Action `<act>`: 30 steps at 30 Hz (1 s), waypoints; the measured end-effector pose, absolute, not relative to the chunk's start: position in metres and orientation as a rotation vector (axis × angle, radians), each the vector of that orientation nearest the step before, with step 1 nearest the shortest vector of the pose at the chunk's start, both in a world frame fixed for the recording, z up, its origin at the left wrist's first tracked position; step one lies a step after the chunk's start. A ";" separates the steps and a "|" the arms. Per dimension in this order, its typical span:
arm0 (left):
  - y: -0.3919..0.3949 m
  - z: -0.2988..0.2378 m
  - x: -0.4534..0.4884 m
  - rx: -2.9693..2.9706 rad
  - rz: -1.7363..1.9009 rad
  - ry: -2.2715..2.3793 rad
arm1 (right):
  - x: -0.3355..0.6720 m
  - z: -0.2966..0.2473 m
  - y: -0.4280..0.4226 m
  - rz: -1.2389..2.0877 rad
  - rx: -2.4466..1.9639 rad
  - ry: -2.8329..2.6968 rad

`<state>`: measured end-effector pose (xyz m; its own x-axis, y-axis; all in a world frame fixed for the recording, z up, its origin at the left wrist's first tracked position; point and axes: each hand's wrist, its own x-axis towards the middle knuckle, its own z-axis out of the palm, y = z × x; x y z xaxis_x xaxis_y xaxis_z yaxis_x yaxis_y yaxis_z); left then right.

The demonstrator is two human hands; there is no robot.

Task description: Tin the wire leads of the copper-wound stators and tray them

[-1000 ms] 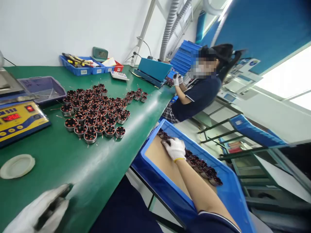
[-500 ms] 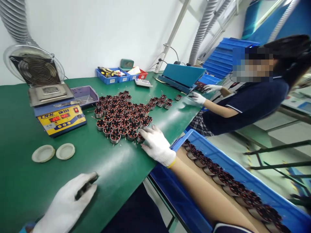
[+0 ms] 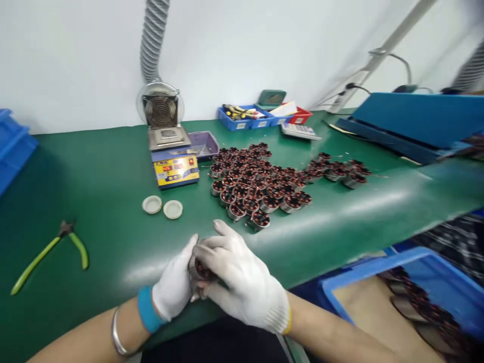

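Observation:
Both my hands wear white gloves and meet at the near edge of the green table. My left hand and my right hand are closed together round one small round motor stator with dark red windings. Just beyond my fingers a dense cluster of several like stators stands on the table, with a smaller group to its right.
Green-handled cutters lie at the left. Two white lids sit before a yellow-and-blue solder station and fan. Blue parts bins, a calculator and a blue box stand behind. A blue crate holds more stators at lower right.
The view has swung left, away from the co-worker. My right hand drew back from the cluster with a stator, and my left hand came up to close on it too.

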<state>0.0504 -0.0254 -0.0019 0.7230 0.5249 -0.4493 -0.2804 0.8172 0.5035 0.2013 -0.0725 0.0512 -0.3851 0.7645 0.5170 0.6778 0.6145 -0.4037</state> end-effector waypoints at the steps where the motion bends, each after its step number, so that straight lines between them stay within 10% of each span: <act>1: -0.024 -0.001 0.047 0.373 0.510 0.649 | 0.196 0.048 -0.064 0.207 -1.091 -2.119; 8: -0.003 0.017 0.009 0.233 0.590 0.574 | 0.184 0.024 -0.038 0.703 -1.345 -1.796; 20: 0.000 0.014 0.004 0.433 0.269 0.522 | 0.180 0.064 -0.024 0.386 -1.074 -2.035; 26: 0.011 0.026 -0.005 0.283 0.985 0.592 | 0.179 0.109 -0.024 0.057 -1.003 -2.253; 30: 0.017 0.005 0.004 0.165 0.801 0.664 | 0.173 0.129 -0.024 0.086 -0.952 -2.377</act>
